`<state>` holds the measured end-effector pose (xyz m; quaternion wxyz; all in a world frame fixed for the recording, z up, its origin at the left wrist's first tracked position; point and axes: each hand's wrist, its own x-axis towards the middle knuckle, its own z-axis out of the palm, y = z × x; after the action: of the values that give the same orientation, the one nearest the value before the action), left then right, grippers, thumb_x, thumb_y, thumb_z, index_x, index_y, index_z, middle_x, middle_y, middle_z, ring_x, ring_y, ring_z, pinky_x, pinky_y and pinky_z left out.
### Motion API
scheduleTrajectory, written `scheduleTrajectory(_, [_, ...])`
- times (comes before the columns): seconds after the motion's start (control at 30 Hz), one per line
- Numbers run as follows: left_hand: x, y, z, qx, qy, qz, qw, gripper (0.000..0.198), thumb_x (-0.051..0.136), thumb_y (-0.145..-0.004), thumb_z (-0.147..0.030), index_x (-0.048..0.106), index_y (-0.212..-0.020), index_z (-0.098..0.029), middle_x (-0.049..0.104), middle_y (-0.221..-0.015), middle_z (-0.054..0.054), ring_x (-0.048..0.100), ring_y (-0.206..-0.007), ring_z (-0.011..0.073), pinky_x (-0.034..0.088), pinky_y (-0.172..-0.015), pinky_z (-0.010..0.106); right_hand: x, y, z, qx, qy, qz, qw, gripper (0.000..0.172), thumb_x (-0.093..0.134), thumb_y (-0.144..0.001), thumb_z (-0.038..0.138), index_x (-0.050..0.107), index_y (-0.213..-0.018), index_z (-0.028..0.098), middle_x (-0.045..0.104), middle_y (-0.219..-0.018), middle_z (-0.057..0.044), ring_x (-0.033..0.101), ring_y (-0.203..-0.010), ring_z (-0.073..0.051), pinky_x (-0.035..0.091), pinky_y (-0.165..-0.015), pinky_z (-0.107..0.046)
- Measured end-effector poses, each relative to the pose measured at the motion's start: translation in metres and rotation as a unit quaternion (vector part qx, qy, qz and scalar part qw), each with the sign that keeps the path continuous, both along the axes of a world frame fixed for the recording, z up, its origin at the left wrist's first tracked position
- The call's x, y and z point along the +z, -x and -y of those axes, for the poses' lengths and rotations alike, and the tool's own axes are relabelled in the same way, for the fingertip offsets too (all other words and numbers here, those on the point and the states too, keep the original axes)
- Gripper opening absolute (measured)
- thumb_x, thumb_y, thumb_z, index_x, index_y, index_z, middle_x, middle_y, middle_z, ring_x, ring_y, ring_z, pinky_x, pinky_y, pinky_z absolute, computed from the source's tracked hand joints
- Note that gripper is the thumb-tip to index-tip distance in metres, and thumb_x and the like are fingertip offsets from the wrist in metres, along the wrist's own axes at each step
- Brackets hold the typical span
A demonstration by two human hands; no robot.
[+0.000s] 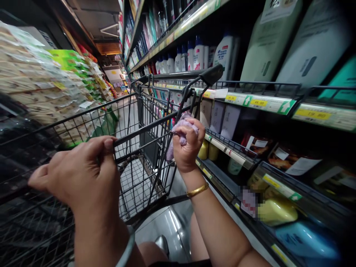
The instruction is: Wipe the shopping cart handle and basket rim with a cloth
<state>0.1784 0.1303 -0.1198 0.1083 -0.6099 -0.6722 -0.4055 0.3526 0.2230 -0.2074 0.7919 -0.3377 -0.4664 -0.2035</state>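
Note:
My left hand [80,174] is closed around the top rim of a black wire shopping trolley [139,174] at its near left corner. My right hand [187,142] is closed in a fist on a crumpled lilac cloth [180,128], pressed against the trolley's right rim bar. A gold bangle [197,190] sits on my right wrist. The trolley's black handle [211,74] rises ahead of my right hand.
Store shelves [261,102] with yellow price tags run along the right, holding white bottles [222,52], refill pouches and boxes. Stacked packaged goods [41,85] line the left. A narrow aisle floor [126,115] runs ahead between them.

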Motion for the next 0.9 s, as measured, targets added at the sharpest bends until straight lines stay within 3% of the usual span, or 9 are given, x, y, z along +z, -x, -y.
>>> scheduleTrajectory(0.1, [-0.001,-0.002,-0.002,0.038,-0.062,-0.08,0.994,0.052,0.029,-0.106,-0.053,0.073,-0.114,-0.027,0.077,-0.114,0.002,0.065,-0.124,0.0349,0.031,-0.092,0.072,-0.004,0.002,-0.009,-0.012,0.008,-0.035,0.999,0.016,0.06,-0.092,0.013,0.067,-0.098,0.026,0.057,-0.122,-0.007,0.059,-0.119,-0.023,0.052,-0.107,-0.05])
scheduleTrajectory(0.23, [-0.004,-0.01,-0.006,0.033,-0.077,-0.091,0.992,0.051,0.029,-0.107,-0.05,0.074,-0.116,-0.028,0.077,-0.114,0.002,0.067,-0.121,0.0306,0.032,-0.101,0.069,-0.001,0.017,0.0,0.037,0.019,-0.069,0.997,0.019,0.058,-0.092,0.01,0.068,-0.097,0.025,0.057,-0.119,-0.008,0.059,-0.118,-0.022,0.052,-0.109,-0.049])
scheduleTrajectory(0.37, [-0.006,-0.02,-0.015,0.051,-0.087,-0.076,0.992,0.05,0.033,-0.106,-0.051,0.077,-0.111,-0.028,0.079,-0.109,0.005,0.068,-0.115,0.032,0.032,-0.105,0.071,0.009,0.036,0.021,0.094,0.02,0.059,0.994,0.022,0.065,-0.088,0.007,0.07,-0.097,0.026,0.061,-0.121,-0.006,0.062,-0.118,-0.02,0.053,-0.109,-0.042])
scheduleTrajectory(0.47, [-0.008,-0.023,-0.021,0.047,-0.095,-0.069,0.992,0.052,0.036,-0.106,-0.056,0.08,-0.11,-0.028,0.08,-0.112,0.008,0.067,-0.113,0.0329,0.031,-0.11,0.07,0.012,0.032,0.019,0.093,0.019,0.166,0.982,0.026,0.068,-0.087,0.006,0.071,-0.1,0.028,0.064,-0.125,-0.004,0.061,-0.121,-0.019,0.053,-0.108,-0.039])
scheduleTrajectory(0.53, [-0.009,-0.023,-0.024,0.027,-0.102,-0.075,0.992,0.051,0.038,-0.105,-0.056,0.08,-0.117,-0.03,0.08,-0.117,0.008,0.067,-0.114,0.0317,0.033,-0.113,0.065,0.009,0.021,0.008,0.069,0.03,0.116,0.99,0.026,0.065,-0.087,0.004,0.071,-0.099,0.027,0.063,-0.125,-0.005,0.061,-0.122,-0.02,0.054,-0.108,-0.04])
scheduleTrajectory(0.67, [-0.011,-0.018,-0.027,-0.015,-0.137,-0.073,0.988,0.044,0.044,-0.105,-0.055,0.078,-0.124,-0.036,0.078,-0.125,0.005,0.067,-0.119,0.0297,0.039,-0.111,0.06,0.0,0.014,-0.008,0.05,0.065,-0.078,0.994,0.021,0.061,-0.086,0.004,0.068,-0.095,0.022,0.059,-0.12,-0.008,0.062,-0.118,-0.021,0.054,-0.108,-0.044])
scheduleTrajectory(0.8, [-0.012,-0.017,-0.031,-0.033,-0.106,-0.076,0.991,0.047,0.038,-0.106,-0.053,0.073,-0.133,-0.037,0.074,-0.134,0.001,0.063,-0.132,0.0284,0.038,-0.113,0.06,-0.008,0.034,-0.005,0.107,0.061,-0.019,0.992,0.022,0.064,-0.085,0.004,0.07,-0.096,0.023,0.06,-0.122,-0.008,0.062,-0.121,-0.02,0.053,-0.109,-0.039])
scheduleTrajectory(0.9, [-0.011,-0.02,-0.029,-0.044,-0.084,-0.062,0.994,0.045,0.042,-0.103,-0.051,0.07,-0.137,-0.039,0.072,-0.136,-0.001,0.06,-0.136,0.0298,0.035,-0.114,0.064,-0.017,0.028,-0.014,0.128,0.064,-0.005,0.99,0.022,0.066,-0.085,0.006,0.072,-0.094,0.024,0.061,-0.122,-0.007,0.061,-0.121,-0.02,0.053,-0.109,-0.038])
